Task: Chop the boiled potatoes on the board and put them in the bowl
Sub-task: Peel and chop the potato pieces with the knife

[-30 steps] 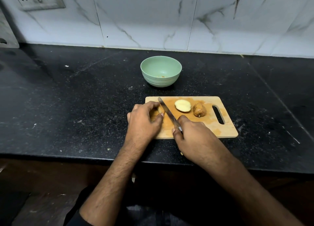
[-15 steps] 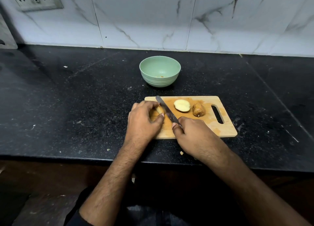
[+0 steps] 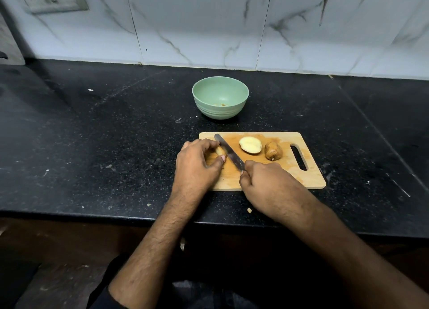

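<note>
- Holding down a potato piece point(image 3: 218, 151) at the left end of the wooden board point(image 3: 311, 178), the left hand point(image 3: 197, 167) has fingers and thumb curled round it
- right hand point(image 3: 267, 188) grips the knife point(image 3: 228, 152), blade angled across right beside that piece
- a cut half point(image 3: 250, 144) and an unpeeled chunk point(image 3: 273, 151) sit mid-board
- green bowl point(image 3: 220, 97) is just behind on the black counter point(image 3: 92, 146), few bits inside
</note>
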The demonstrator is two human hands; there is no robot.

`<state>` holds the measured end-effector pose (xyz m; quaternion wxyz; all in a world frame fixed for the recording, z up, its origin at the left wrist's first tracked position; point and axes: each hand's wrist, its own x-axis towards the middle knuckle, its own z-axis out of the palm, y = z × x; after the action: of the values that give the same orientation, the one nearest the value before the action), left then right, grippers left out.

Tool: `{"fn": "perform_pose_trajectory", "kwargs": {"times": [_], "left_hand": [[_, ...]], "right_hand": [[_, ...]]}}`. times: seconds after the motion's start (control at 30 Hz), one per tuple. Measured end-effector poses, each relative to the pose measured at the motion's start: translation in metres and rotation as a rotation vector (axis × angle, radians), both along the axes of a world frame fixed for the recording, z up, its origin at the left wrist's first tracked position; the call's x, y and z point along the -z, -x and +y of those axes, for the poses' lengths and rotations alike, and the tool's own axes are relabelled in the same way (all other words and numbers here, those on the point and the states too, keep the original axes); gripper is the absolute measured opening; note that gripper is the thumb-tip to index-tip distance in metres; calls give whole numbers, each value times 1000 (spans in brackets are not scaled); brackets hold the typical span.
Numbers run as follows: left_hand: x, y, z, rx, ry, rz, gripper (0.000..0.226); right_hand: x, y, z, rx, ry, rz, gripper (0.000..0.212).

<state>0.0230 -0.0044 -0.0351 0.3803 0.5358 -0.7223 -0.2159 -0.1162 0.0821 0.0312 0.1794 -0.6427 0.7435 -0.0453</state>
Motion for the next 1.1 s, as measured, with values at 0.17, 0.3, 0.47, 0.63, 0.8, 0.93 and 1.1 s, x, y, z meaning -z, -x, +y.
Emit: {"fn": "perform_pose_trajectory", "kwargs": {"times": [0.17, 0.3, 0.47, 0.63, 0.8, 0.93, 1.1], "left_hand": [[-1, 0, 0, 7, -8, 5, 27], [-1, 0, 0, 13, 5, -11, 26], [0, 0, 0, 19, 17, -9, 27], [-1, 0, -1, 24, 22, -21, 28], [-3, -1, -3, 32, 16, -32, 30], [-5, -1, -4, 40, 8, -46, 29], [-6, -1, -4, 41, 3, -59, 27]], "right_hand": [[0, -3, 1, 1, -11, 21, 22], [1, -4, 1, 4, -24, 22, 25], [1, -7, -1, 10, -56, 22, 28], [-1, -7, -5, 11, -83, 14, 30], [0, -10, -8, 11, -77, 53, 32], [-3, -9, -11, -1, -107, 40, 36], [-8, -6, -20, -37, -131, 50, 36]]}}
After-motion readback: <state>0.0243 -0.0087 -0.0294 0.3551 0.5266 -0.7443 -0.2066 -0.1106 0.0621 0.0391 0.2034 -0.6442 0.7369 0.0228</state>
